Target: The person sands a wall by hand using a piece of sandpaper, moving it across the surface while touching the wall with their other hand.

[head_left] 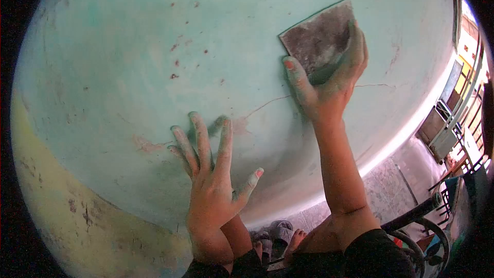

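In the head view, a pale green wall [118, 62] with dark specks and a thin crack fills most of the picture. My right hand [332, 85] grips a dusty brown piece of sandpaper [316, 38], thumb at its lower left edge and fingers at its right edge. The sheet lies close against the wall above the crack. Lower and to the left, my left hand [211, 175] has its fingers spread, fingertips right at the wall by a scraped patch near the crack. Whitish dust coats both hands.
A yellowish wall section [98, 226] shows at lower left. Below are a tiled floor [386, 185], bare feet and grey slippers [280, 231]. A dark curved metal frame [422, 221] stands at lower right, with furniture and a bright opening beyond.
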